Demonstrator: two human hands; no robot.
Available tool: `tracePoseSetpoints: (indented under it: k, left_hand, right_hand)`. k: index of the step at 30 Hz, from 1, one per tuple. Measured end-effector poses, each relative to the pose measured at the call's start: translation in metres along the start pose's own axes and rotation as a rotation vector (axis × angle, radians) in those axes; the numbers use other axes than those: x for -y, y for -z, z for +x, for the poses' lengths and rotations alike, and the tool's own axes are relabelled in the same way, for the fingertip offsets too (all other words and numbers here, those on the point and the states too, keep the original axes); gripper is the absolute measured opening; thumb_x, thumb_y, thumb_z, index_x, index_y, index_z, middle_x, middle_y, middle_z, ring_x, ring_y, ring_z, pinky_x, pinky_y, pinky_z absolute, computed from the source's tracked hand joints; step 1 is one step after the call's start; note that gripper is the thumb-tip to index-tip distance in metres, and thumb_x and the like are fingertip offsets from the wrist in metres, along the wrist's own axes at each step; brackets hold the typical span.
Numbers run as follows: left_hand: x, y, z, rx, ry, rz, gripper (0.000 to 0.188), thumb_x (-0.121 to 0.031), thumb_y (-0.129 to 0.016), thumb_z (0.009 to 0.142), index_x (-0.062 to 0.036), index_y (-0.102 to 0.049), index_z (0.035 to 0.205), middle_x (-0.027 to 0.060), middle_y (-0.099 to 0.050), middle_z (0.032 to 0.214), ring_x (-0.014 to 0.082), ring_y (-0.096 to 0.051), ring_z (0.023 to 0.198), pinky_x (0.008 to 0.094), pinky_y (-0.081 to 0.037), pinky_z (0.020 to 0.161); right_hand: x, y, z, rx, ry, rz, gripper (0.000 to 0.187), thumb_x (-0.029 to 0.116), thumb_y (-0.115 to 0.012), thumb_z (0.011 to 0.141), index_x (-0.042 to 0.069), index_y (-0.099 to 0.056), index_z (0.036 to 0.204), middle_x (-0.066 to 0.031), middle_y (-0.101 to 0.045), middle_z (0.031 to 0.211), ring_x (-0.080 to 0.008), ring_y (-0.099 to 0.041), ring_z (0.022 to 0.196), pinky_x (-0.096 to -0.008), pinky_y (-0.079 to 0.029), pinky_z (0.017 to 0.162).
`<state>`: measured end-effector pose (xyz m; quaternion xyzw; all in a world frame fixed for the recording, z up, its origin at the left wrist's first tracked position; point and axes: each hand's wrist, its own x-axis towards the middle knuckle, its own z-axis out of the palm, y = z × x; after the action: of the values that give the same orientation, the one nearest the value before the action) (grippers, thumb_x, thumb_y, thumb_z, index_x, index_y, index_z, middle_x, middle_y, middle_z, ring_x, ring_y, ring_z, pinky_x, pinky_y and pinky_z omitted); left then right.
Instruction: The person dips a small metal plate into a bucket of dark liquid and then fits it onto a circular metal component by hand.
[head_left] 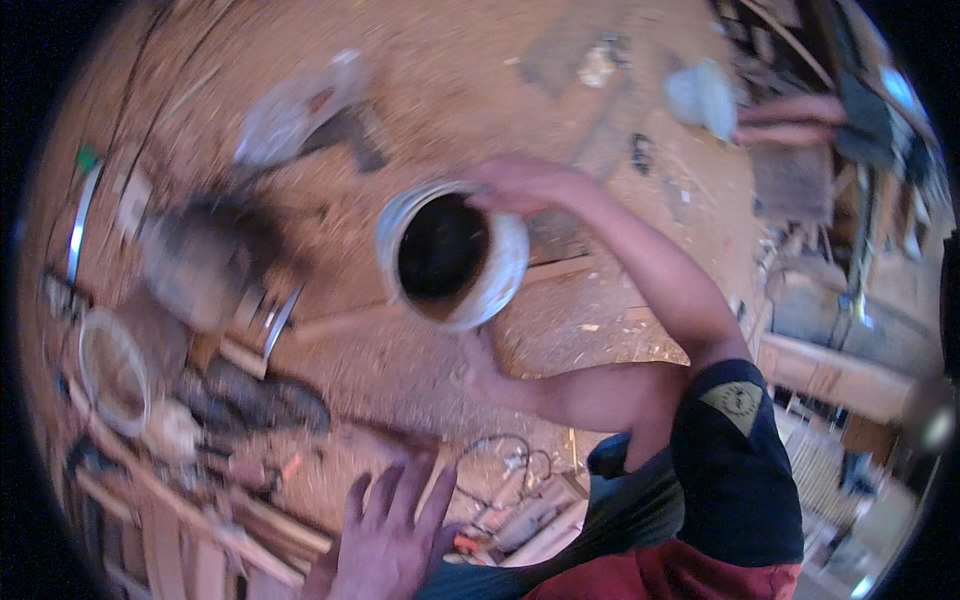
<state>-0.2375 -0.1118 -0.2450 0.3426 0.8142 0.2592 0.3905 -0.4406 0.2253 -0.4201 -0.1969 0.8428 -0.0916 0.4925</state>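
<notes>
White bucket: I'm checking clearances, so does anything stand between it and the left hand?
Just past the left hand lies a blurred brown shape I can't identify; beyond it only floor shows up to the white bucket.

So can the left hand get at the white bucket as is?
Probably yes: the left hand is open, and nothing visibly blocks the near-left side of the white bucket. The right hand holds only its far rim.

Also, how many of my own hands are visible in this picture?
2: your right hand grips the white bucket at its rim; your left hand is near the lower edge.
</notes>
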Motion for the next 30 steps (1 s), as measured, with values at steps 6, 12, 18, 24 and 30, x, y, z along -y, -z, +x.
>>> tracePoseSetpoints:
  k: [6, 12, 18, 24, 30]
  left_hand:
    - [0.005, -0.018, 0.0, -0.036, -0.096, 0.144, 0.059, -0.038, -0.056, 0.088, -0.0134, -0.042, 0.14, 0.0148, -0.049, 0.133, 0.0337, -0.049, 0.116, 0.0507, -0.036, 0.101]
    - [-0.01, -0.018, -0.011, -0.043, -0.129, 0.359, 0.059, -0.032, -0.057, 0.087, -0.0088, -0.041, 0.139, 0.0155, -0.052, 0.129, 0.0343, -0.05, 0.114, 0.0489, -0.036, 0.101]
    - [-0.034, -0.008, -0.021, -0.152, -0.286, 0.37, 0.059, -0.024, -0.061, 0.084, -0.008, -0.043, 0.137, 0.0152, -0.052, 0.128, 0.0336, -0.051, 0.114, 0.0481, -0.038, 0.098]
    - [-0.037, -0.022, -0.046, -0.153, -0.217, 0.446, 0.057, -0.024, -0.062, 0.083, -0.0078, -0.044, 0.135, 0.0142, -0.054, 0.124, 0.0315, -0.051, 0.114, 0.046, -0.039, 0.097]
    - [-0.056, -0.029, -0.043, -0.228, -0.325, 0.457, 0.056, -0.026, -0.062, 0.084, -0.008, -0.045, 0.134, 0.0135, -0.055, 0.121, 0.0309, -0.052, 0.113, 0.0451, -0.038, 0.097]
  right_hand:
    - [-0.005, -0.01, -0.006, -0.082, 0.161, 0.015, 0.035, 0.021, -0.054, 0.088, 0.007, -0.056, 0.12, -0.0198, -0.065, 0.106, -0.0379, -0.059, 0.104, -0.0458, -0.046, 0.09]
    - [-0.014, -0.01, -0.02, -0.145, 0.102, 0.203, 0.033, 0.017, -0.054, 0.085, 0.007, -0.059, 0.116, -0.0195, -0.066, 0.091, -0.0296, -0.068, 0.073, -0.0413, -0.055, 0.063]
    - [-0.051, -0.022, -0.005, -0.146, -0.059, 0.347, 0.038, 0.012, -0.055, 0.085, 0.012, -0.057, 0.123, -0.0129, -0.066, 0.089, -0.0254, -0.068, 0.071, -0.0389, -0.061, 0.054]
    - [-0.007, 0.002, -0.014, -0.153, -0.131, 0.217, 0.039, 0.011, -0.054, 0.086, 0.015, -0.056, 0.125, -0.0141, -0.065, 0.101, -0.0264, -0.068, 0.079, -0.0414, -0.062, 0.057]
    - [-0.007, 0.009, -0.017, -0.132, -0.182, 0.114, 0.039, 0.013, -0.057, 0.086, 0.014, -0.055, 0.125, -0.0153, -0.064, 0.098, -0.0296, -0.068, 0.077, -0.0428, -0.061, 0.056]
